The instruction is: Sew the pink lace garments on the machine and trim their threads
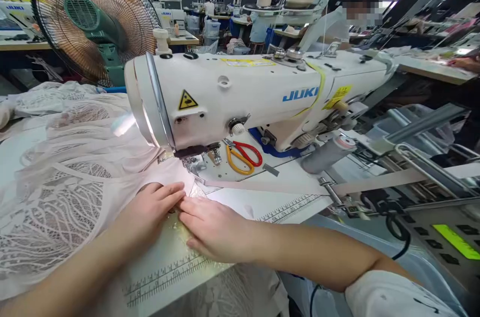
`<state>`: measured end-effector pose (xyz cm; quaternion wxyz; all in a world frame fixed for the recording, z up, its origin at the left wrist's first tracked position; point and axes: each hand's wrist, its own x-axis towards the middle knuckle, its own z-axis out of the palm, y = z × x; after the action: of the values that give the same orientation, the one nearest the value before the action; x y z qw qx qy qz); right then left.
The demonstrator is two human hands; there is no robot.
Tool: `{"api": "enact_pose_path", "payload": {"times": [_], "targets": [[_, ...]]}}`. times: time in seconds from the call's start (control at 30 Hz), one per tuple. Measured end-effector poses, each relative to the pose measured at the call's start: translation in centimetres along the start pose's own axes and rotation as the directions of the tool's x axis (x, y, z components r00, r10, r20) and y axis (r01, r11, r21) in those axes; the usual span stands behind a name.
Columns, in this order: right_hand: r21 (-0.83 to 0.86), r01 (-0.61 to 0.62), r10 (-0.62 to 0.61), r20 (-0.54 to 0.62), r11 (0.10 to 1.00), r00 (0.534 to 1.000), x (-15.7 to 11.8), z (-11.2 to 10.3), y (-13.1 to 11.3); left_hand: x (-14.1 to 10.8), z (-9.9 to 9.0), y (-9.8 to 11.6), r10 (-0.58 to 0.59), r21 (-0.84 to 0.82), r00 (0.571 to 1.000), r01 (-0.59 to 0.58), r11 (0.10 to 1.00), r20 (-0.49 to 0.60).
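Note:
A white JUKI sewing machine (262,92) stands across the table, its lit needle area and presser foot (193,162) just beyond my hands. A pale pink lace garment (63,202) lies on the left, and its edge runs up to the foot. My left hand (159,202) is closed on the pink cloth, its fingertips pointing right. Beside it, almost touching, my right hand (217,227) has its fingers drawn together on the cloth edge, with the thumb lower down. A pale band (262,185) stretches from the foot to a metal guide (332,191). The cloth under my fingers is mostly hidden.
Red- and yellow-handled scissors (243,157) lie on the machine bed, near a grey thread cone (330,154). Ruler markings (168,277) run along the table's front edge. A large fan (93,17) stands behind on the left. A person (337,22) sits beyond the machine.

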<state>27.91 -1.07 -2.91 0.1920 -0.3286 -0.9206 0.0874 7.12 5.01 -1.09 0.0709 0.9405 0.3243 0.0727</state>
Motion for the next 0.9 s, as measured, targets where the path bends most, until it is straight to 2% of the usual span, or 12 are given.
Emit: {"api": "enact_pose_path", "payload": {"times": [0.17, 0.4, 0.53, 0.9], "targets": [[0.074, 0.108, -0.105, -0.046, 0.991, 0.993, -0.4, -0.6, 0.5, 0.5, -0.2, -1.0, -0.01, 0.013, 1.0, 0.01, 1.0, 0.016], [0.149, 0.096, -0.08, -0.11, 0.984, 0.991, -0.6, -0.6, 1.2, 0.8, 0.0, -2.3, 0.066, 0.038, 0.998, -0.066, 0.997, -0.018], [0.18, 0.086, -0.069, -0.098, 0.98, 0.993, -0.6, -0.8, 1.1, 0.8, -0.1, -2.5, 0.107, 0.059, 0.994, -0.105, 0.993, -0.022], [0.206, 0.056, -0.041, -0.08, 0.977, 0.996, -0.4, -0.7, 0.9, 1.6, -0.4, -4.9, 0.116, 0.167, 0.993, -0.116, 0.979, 0.009]]}}
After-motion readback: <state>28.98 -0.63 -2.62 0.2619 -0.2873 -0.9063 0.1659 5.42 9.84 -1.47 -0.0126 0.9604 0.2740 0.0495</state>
